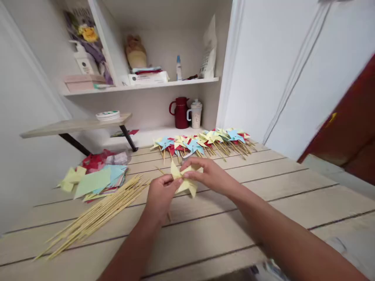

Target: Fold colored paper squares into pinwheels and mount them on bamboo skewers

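A pale yellow paper pinwheel (191, 188) is between my two hands above the middle of the table. My left hand (159, 195) is closed on its left side, thumb pressed near the centre. From the upper right, my right hand (209, 175) pinches the paper close to the middle. Whether a pin sits at the centre is hidden by the fingers. A thin stick end shows beside my left hand, partly covered. To the left lie a bundle of thin wooden sticks (102, 212) and a stack of coloured paper sheets (93, 181).
Several finished pinwheels (211, 136) on sticks lie along the table's back. Behind them stand a dark red jug (181, 113) and a lidded cup (196, 115). A small raised shelf (79, 125) on black legs is at left, near red plastic packaging (95, 160).
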A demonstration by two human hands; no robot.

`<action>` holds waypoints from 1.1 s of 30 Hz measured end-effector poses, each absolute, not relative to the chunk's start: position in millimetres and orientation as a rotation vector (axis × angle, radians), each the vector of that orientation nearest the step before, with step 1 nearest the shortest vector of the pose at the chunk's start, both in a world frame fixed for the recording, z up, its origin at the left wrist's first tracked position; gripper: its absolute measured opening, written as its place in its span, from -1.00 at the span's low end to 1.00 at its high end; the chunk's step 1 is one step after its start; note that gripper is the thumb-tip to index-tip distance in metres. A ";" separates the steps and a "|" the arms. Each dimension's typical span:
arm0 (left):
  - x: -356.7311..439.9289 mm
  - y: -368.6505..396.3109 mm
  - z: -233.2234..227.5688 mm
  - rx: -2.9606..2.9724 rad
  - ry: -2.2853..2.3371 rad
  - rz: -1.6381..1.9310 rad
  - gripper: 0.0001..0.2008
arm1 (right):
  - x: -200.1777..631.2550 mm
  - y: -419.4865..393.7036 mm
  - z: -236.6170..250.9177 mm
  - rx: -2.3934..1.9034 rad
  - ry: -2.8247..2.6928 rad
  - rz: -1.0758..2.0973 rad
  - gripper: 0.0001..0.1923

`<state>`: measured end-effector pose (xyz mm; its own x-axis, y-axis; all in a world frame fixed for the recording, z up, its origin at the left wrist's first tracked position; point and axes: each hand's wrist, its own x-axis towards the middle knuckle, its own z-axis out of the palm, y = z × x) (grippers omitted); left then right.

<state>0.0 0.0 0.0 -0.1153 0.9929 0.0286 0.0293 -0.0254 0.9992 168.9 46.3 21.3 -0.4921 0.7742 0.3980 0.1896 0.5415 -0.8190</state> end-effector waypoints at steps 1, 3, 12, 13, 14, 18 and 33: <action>0.4 0.3 -0.5 1.182 1.304 1.302 -0.72 | 170.0 47.0 20.7 -0.765 -1.967 0.944 -0.94; 1.0 0.7 -1.0 1.166 1.302 1.309 -0.72 | 171.8 48.1 19.8 -0.746 -1.947 0.971 -0.93; 2.2 -0.7 1.0 1.119 1.241 1.336 -0.71 | 171.2 48.6 18.1 -0.786 -1.871 1.032 -0.90; 2.8 -0.9 0.4 1.123 1.240 1.318 -0.72 | 170.6 49.0 17.1 -0.791 -1.854 1.029 -0.91; 3.5 -1.1 -0.4 1.133 1.238 1.299 -0.73 | 170.0 49.4 16.1 -0.791 -1.841 1.025 -0.90; 6.3 -1.5 -3.2 1.190 1.247 1.261 -0.78 | 166.6 50.3 13.0 -0.805 -1.825 1.026 -0.90; -1.8 -0.1 -4.1 1.032 1.200 1.259 -0.66 | 172.0 52.8 12.9 -0.797 -1.853 1.101 -0.84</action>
<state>-1.8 -0.1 -4.1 -0.0625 0.9951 -0.0772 -0.1251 0.0690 0.9897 172.0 52.8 12.9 -0.4643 0.8235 0.3260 0.1073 0.4176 -0.9022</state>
